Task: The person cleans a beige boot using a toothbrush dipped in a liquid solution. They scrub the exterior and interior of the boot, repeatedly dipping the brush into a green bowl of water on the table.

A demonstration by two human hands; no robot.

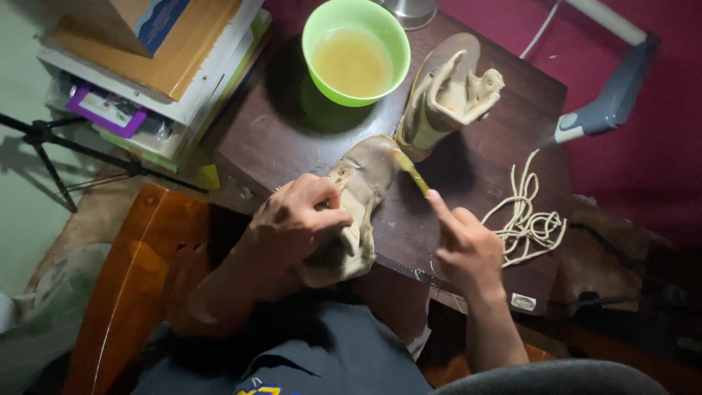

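A: Nearest us, the left hand [292,223] is clamped around a tan boot [358,212], pinning it over the table's near edge [409,274], toe pointing away.

B: Right hand [464,245]?

A: Loosely curled, index finger out, touching a yellowish strip at the toe; whether it pinches anything, I can't tell.

B: Room beyond?

A: Laces [528,219] right, second boot [446,95] and green bowl [356,51] behind.

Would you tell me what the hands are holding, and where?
Left hand grips the tan boot by its collar; right hand holds a thin brush-like tool at its lower end.
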